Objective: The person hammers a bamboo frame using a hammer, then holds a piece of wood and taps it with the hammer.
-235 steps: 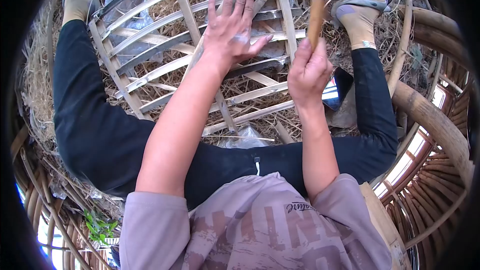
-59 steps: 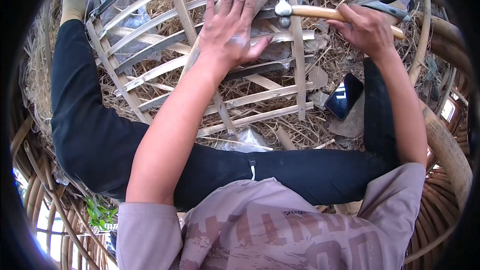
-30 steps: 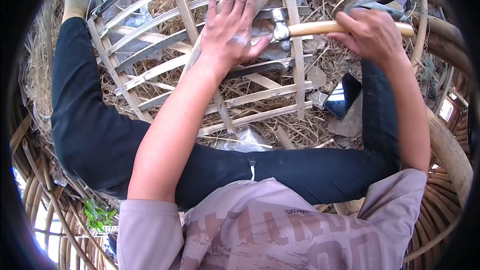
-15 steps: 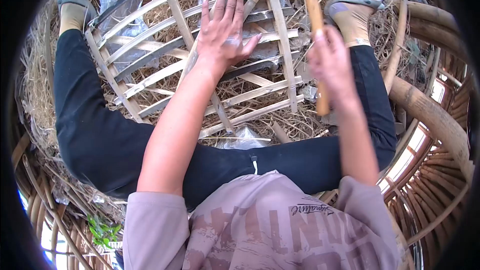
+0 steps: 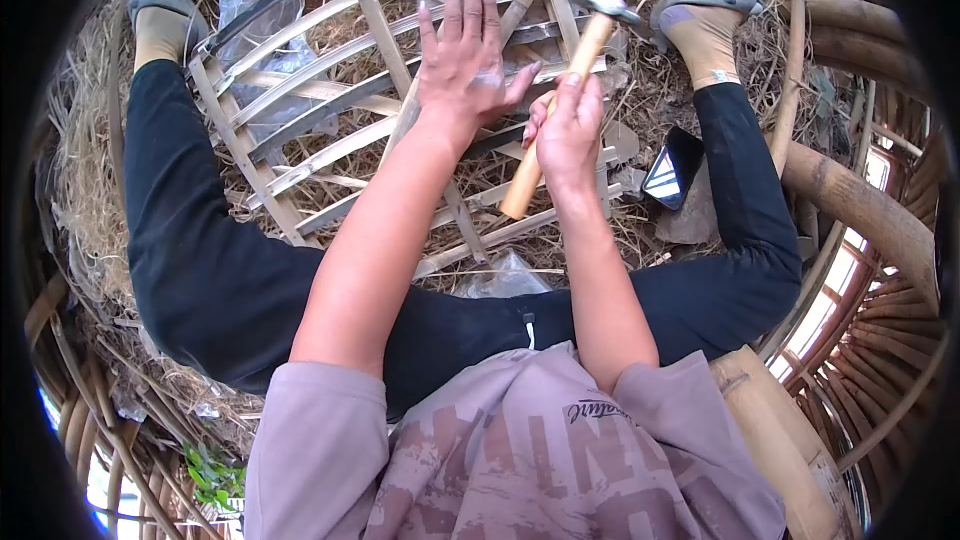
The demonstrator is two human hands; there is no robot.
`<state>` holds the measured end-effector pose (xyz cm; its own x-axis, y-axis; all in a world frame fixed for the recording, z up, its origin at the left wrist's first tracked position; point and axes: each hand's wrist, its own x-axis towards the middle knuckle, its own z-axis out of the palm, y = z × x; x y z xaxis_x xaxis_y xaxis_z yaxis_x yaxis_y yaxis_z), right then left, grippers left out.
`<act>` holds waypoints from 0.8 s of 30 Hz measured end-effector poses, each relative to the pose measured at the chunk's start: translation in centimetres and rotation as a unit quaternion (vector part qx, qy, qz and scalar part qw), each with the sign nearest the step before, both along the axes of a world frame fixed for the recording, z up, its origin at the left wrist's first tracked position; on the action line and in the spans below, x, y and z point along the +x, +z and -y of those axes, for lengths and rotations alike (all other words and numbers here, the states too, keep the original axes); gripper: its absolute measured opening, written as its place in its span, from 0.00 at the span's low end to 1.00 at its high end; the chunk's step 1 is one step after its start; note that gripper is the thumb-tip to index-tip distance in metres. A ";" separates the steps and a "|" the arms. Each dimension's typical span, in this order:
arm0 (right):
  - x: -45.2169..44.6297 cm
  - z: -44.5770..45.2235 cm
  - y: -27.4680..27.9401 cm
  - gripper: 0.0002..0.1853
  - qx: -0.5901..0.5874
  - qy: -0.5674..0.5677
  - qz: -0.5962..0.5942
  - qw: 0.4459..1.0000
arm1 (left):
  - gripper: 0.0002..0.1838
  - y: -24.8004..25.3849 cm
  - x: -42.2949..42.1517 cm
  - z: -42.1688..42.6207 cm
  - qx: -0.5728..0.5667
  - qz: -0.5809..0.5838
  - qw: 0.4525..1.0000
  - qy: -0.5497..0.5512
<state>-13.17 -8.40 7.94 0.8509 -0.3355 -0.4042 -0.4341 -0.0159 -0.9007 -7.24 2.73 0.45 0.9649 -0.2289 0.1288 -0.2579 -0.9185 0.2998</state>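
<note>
A lattice of pale and dark split-bamboo strips [image 5: 320,162] lies on the straw between my legs. My left hand [image 5: 465,70] rests flat on its middle, fingers stretched toward the far side and thumb out to the right. Closed round the wooden handle of a hammer [image 5: 520,190] is my right hand [image 5: 570,135], over the lattice's right part. The metal hammer head [image 5: 604,4] points away from me, near the right crosspiece at the upper right. Whether the head touches a strip I cannot tell. My right hand and the handle hide part of that crosspiece.
Straw [image 5: 85,160] covers the ground, with clear plastic sheeting [image 5: 265,0] under the lattice's far left. A dark phone [image 5: 673,168] lies by my right knee. Thick bamboo poles [image 5: 850,205] run along the right. A green plant [image 5: 212,480] shows at lower left.
My right hand has swung the hammer left and inward over the lattice, uncovering the phone. The left hand keeps its flat hold; the whole view has shifted slightly.
</note>
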 end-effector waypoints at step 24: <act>0.1 2.1 -0.2 0.14 0.060 0.008 0.004 0.998 | 0.63 0.6 0.0 0.0 0.044 -0.012 0.999 -0.027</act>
<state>-13.09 -10.52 7.76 0.8591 -0.2714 -0.4340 -0.4278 0.0847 -0.8999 -7.27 2.72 1.05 0.9535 -0.2896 0.0834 -0.3012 -0.9265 0.2254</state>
